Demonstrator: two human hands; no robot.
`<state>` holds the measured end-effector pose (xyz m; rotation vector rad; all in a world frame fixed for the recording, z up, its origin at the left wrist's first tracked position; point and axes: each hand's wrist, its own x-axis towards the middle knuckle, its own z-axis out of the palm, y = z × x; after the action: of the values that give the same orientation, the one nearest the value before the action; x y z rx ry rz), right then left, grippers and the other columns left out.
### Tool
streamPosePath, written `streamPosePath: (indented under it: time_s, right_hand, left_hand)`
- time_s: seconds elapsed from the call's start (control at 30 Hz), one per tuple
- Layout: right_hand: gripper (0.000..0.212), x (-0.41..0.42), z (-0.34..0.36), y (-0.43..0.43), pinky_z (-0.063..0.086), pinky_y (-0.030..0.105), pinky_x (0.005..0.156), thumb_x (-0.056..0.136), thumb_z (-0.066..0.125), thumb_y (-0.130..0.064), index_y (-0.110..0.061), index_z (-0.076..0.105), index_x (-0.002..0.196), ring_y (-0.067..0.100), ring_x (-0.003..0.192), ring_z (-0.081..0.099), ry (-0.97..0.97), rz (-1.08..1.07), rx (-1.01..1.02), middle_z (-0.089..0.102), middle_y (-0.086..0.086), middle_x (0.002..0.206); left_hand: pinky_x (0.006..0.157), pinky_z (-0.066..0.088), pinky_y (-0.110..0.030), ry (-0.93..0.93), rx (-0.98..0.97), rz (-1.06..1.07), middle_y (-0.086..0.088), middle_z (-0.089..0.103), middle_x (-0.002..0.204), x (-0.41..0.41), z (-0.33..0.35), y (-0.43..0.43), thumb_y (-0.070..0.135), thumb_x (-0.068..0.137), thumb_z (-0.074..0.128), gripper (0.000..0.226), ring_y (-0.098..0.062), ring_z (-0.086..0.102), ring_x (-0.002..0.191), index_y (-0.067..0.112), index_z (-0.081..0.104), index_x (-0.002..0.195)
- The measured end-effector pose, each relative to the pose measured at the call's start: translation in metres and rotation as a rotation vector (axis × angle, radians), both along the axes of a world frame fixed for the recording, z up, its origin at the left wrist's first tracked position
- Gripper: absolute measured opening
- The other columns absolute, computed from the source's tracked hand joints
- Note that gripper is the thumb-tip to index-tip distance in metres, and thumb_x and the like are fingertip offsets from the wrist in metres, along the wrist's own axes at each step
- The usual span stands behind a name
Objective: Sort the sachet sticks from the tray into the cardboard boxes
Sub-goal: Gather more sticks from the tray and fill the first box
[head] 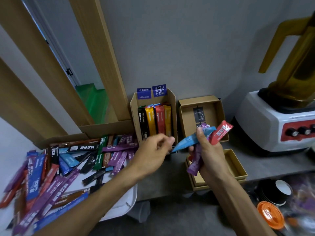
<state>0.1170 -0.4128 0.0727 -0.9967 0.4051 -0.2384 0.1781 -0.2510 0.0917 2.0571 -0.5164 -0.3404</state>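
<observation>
Right hand: Your right hand [208,155] grips a loose fan of sachet sticks above the near shallow box [236,166].
Left hand: Your left hand [153,149] has curled fingers beside the low end of the light blue stick [187,142]. Whether it pinches that stick cannot be told.
Risk, slipping: Pulling the blue stick out could drag the purple stick [194,166] or the red stick [219,133] loose, since all three are slick and share one grip.
Risk, mis-sorting: A stick that falls would likely land in the near shallow box or on the grey counter [170,181], not with its own colour.
Risk, tipping: The tall box [134,109] stands upright just beside your left knuckles, so a nudge could topple it.
Sticks in hand: At least three, namely purple, light blue and red.
Boxes: Three are open, the tall box and two shallow ones. The far shallow box [219,120] holds only a dark card.
Sticks in tall box: Four stand in front, black, yellow, red and orange, with more tips behind.
Tray: The white tray [129,200] to your left holds a heap of sticks too tangled to count.
</observation>
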Motion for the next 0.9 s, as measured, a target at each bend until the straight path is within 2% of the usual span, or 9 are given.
streamPosePath:
  time_s: [0.07, 0.13, 0.23, 0.37, 0.43, 0.53, 0.63, 0.77, 0.9]
  right_hand:
    - [0.027, 0.0, 0.001, 0.005, 0.044, 0.03, 0.062, 0.091, 0.066, -0.036, -0.012, 0.058, 0.098, 0.011, 0.056, 0.054, -0.019, 0.054, -0.029, 0.056, 0.0, 0.065]
    - [0.027, -0.001, 0.003, 0.009, 0.042, 0.03, 0.061, 0.088, 0.068, -0.035, -0.012, 0.057, 0.096, 0.011, 0.054, 0.05, -0.034, 0.089, -0.032, 0.051, 0.001, 0.062]
    - [0.025, -0.001, 0.005, 0.011, 0.042, 0.031, 0.064, 0.087, 0.069, -0.033, -0.012, 0.058, 0.096, 0.011, 0.054, 0.05, -0.035, 0.131, -0.035, 0.053, 0.0, 0.064]
    - [0.026, -0.001, 0.007, 0.016, 0.045, 0.029, 0.063, 0.084, 0.072, -0.027, -0.011, 0.06, 0.099, 0.011, 0.056, 0.051, -0.025, 0.193, -0.047, 0.055, 0.001, 0.067]
    - [0.03, -0.001, 0.011, 0.018, 0.05, 0.024, 0.057, 0.081, 0.074, -0.024, -0.008, 0.061, 0.102, 0.01, 0.056, 0.053, -0.005, 0.188, -0.032, 0.059, 0.001, 0.071]
    - [0.037, -0.004, 0.018, 0.011, 0.048, 0.021, 0.049, 0.079, 0.077, -0.033, -0.006, 0.067, 0.102, 0.009, 0.055, 0.054, 0.076, 0.065, -0.126, 0.062, -0.001, 0.071]
    - [0.027, -0.004, 0.025, 0.008, 0.043, 0.024, 0.049, 0.084, 0.076, -0.03, -0.006, 0.068, 0.097, 0.009, 0.05, 0.051, 0.117, 0.026, -0.262, 0.058, -0.001, 0.063]
    - [0.025, -0.002, 0.026, 0.006, 0.046, 0.021, 0.046, 0.088, 0.074, -0.022, -0.003, 0.068, 0.102, 0.007, 0.048, 0.052, 0.148, 0.026, -0.356, 0.058, -0.001, 0.063]
    - [0.034, -0.005, 0.022, 0.007, 0.042, 0.023, 0.047, 0.09, 0.07, -0.026, 0.002, 0.065, 0.11, 0.011, 0.049, 0.048, 0.165, 0.096, -0.284, 0.055, 0.003, 0.062]
  left_hand:
    - [0.066, 0.047, -0.025, 0.28, -0.098, 0.041, -0.002, 0.074, 0.094, -0.009, -0.003, 0.004, 0.037, 0.101, 0.049, 0.028, -0.013, 0.072, 0.079, 0.017, 0.069, 0.106]
    - [0.064, 0.045, -0.023, 0.484, -0.223, 0.095, -0.009, 0.074, 0.1, -0.013, -0.005, 0.008, 0.025, 0.1, 0.055, 0.021, -0.018, 0.073, 0.082, 0.011, 0.068, 0.109]
    - [0.067, 0.048, -0.022, 0.662, -0.362, 0.132, -0.011, 0.073, 0.103, -0.015, -0.009, 0.016, 0.011, 0.094, 0.063, 0.017, -0.017, 0.071, 0.084, 0.006, 0.07, 0.109]
    - [0.058, 0.043, -0.018, 0.882, -0.513, 0.092, -0.011, 0.066, 0.1, -0.018, -0.011, 0.027, 0.01, 0.093, 0.063, 0.027, -0.011, 0.061, 0.077, -0.001, 0.067, 0.117]
    - [0.055, 0.04, -0.016, 0.883, -0.539, 0.069, -0.011, 0.067, 0.093, -0.021, -0.01, 0.029, 0.009, 0.093, 0.062, 0.027, -0.009, 0.059, 0.071, -0.001, 0.064, 0.118]
    - [0.055, 0.039, -0.016, 0.64, -0.435, 0.133, -0.005, 0.069, 0.083, -0.022, -0.01, 0.035, 0.004, 0.09, 0.066, 0.015, -0.007, 0.06, 0.064, 0.006, 0.064, 0.105]
    - [0.056, 0.044, -0.018, 0.53, -0.379, 0.161, -0.002, 0.072, 0.083, -0.022, -0.012, 0.042, 0.004, 0.085, 0.073, 0.017, -0.01, 0.064, 0.067, 0.009, 0.066, 0.1]
    - [0.052, 0.045, -0.015, 0.598, -0.527, 0.281, -0.008, 0.071, 0.08, -0.023, -0.014, 0.049, 0.0, 0.081, 0.072, 0.022, -0.011, 0.063, 0.062, 0.001, 0.068, 0.103]
    - [0.053, 0.043, -0.019, 0.704, -0.733, 0.382, -0.007, 0.069, 0.079, -0.02, -0.012, 0.053, -0.002, 0.076, 0.07, 0.028, -0.011, 0.063, 0.064, 0.001, 0.069, 0.103]
